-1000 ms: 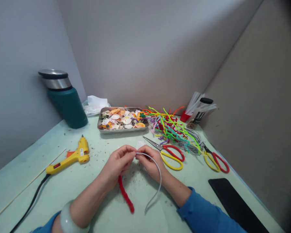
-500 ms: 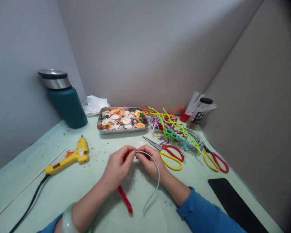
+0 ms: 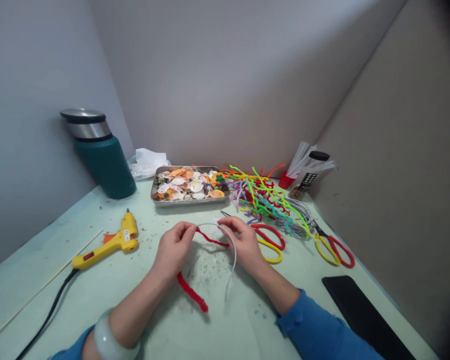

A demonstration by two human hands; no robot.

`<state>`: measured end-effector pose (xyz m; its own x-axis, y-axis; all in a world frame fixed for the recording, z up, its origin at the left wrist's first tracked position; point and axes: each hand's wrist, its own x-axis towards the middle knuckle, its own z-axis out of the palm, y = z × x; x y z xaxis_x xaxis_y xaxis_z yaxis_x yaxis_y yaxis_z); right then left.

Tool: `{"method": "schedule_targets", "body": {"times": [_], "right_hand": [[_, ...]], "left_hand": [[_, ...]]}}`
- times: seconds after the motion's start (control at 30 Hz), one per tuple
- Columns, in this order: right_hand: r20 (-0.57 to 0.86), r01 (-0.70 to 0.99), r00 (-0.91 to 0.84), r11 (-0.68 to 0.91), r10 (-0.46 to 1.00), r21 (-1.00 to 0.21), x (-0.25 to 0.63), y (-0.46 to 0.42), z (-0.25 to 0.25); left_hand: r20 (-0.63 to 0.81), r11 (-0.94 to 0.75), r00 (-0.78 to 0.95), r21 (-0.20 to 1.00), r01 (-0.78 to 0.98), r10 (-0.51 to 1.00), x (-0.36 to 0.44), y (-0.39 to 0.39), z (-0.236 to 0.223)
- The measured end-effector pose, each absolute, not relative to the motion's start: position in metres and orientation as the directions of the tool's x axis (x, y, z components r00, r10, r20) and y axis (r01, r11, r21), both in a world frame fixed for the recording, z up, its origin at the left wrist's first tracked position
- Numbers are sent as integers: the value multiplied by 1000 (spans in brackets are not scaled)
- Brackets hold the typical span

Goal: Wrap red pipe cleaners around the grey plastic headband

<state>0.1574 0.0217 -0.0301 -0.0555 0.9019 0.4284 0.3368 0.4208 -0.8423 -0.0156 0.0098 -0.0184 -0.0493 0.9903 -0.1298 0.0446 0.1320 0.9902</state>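
Note:
My left hand (image 3: pixel 174 250) pinches a red pipe cleaner (image 3: pixel 192 294) together with one end of a thin grey wire (image 3: pixel 234 262). The pipe cleaner's fuzzy tail hangs below that hand, and another stretch of it runs across to my right hand (image 3: pixel 244 245). Between finger and thumb, my right hand grips the wire, which arches over the gap and curls down towards the table. Whether these fingers also hold the red strand cannot be made out. Red-and-yellow-handled scissors (image 3: pixel 272 237) lie just beyond my right hand, their blades partly covered by it.
A metal tray (image 3: pixel 189 202) of shells stands at the back, beside a heap of coloured pipe cleaners (image 3: pixel 270 200). On the left are a yellow glue gun (image 3: pixel 108 247), a thin stick (image 3: pixel 41 290) and a green bottle (image 3: pixel 105 165). More scissors (image 3: pixel 335 250) and a black slab (image 3: pixel 363 315) lie right.
My hands have moved apart, the right one shifting right along the wire. A span of wire and red pipe cleaner now shows between them.

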Motion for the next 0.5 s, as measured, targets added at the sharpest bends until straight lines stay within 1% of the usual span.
{"method": "schedule_targets", "body": {"times": [0.1, 0.17, 0.2, 0.27, 0.33, 0.4, 0.5], "right_hand": [[520, 363, 115, 451, 846, -815, 161, 20, -23], [627, 411, 124, 535, 769, -738, 160, 14, -18], [676, 432, 92, 582, 731, -689, 159, 10, -15], [734, 451, -56, 673, 677, -586, 155, 2, -12], [735, 465, -232, 737, 637, -491, 149, -3, -11], [682, 506, -368, 751, 632, -424, 144, -7, -12], [553, 609, -463, 702, 692, -369, 137, -10, -15]], "left_hand": [[11, 23, -163, 979, 204, 987, -19, 11, -23], [84, -31, -177, 958, 284, 981, -20, 12, -26], [108, -49, -174, 948, 316, 979, -21, 12, -26], [129, -59, -166, 926, 372, 978, -21, 13, -27], [135, -57, -162, 909, 414, 978, -21, 13, -28], [145, -66, -153, 900, 432, 978, -20, 14, -28], [159, -92, -131, 906, 412, 979, -18, 13, -26]]}}
